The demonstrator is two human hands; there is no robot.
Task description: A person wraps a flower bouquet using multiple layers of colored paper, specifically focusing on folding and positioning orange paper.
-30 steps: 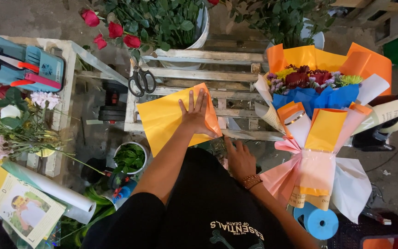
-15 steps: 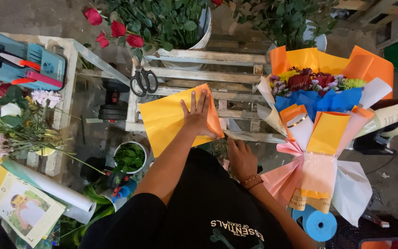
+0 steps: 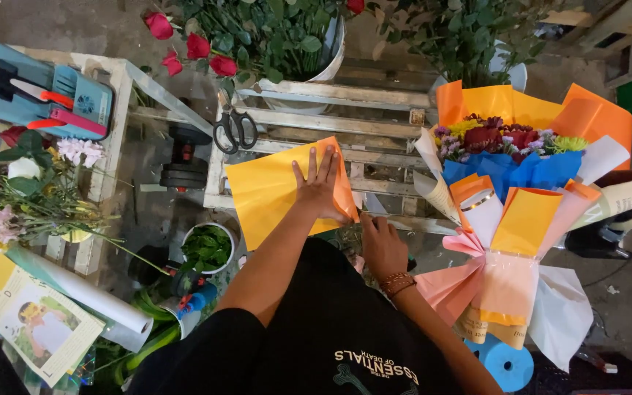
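Bare slats of the worktop (image 3: 374,121) lie open between the scissors (image 3: 234,129) and the bouquet (image 3: 515,197), which blocks the right side.

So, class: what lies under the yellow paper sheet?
The yellow paper sheet rests on a wooden slatted pallet, pressed by the left hand. Slats directly beneath it are covered.

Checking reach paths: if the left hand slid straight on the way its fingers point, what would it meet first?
Likely the far edge of the yellow paper under the left hand, then bare crate slats; the scissors lie off to the side.
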